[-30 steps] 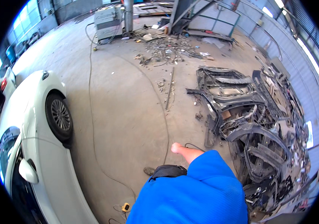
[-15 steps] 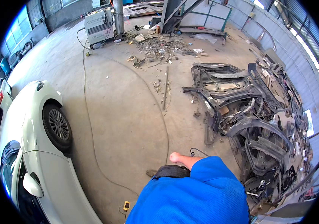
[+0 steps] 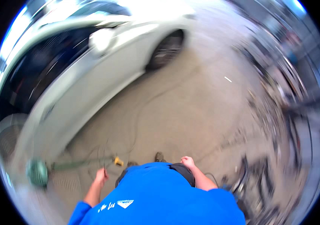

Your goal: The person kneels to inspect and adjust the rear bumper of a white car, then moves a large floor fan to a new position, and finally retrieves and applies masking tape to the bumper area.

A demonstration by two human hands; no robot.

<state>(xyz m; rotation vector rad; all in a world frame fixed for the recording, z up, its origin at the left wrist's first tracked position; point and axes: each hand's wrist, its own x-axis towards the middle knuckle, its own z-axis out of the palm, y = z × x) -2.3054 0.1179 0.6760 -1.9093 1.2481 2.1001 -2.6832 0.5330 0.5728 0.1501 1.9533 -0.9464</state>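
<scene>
Both hands hang low over the floor beside the white car (image 3: 92,75).
Left hand (image 3: 101,175) near the yellow plug (image 3: 118,161), right hand (image 3: 187,162) loosely curled; neither grip holds anything, left's too blurred to tell.

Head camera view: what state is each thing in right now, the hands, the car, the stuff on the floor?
Left hand: down at the side, seems loosely closed, holding nothing that shows.
Right hand: fist-like, apparently empty.
White car: standing on its wheels, doors shut.
Cable: lying slack across the concrete floor.
Yellow plug: on the floor.
Green round object: on the floor, too blurred to identify.
</scene>
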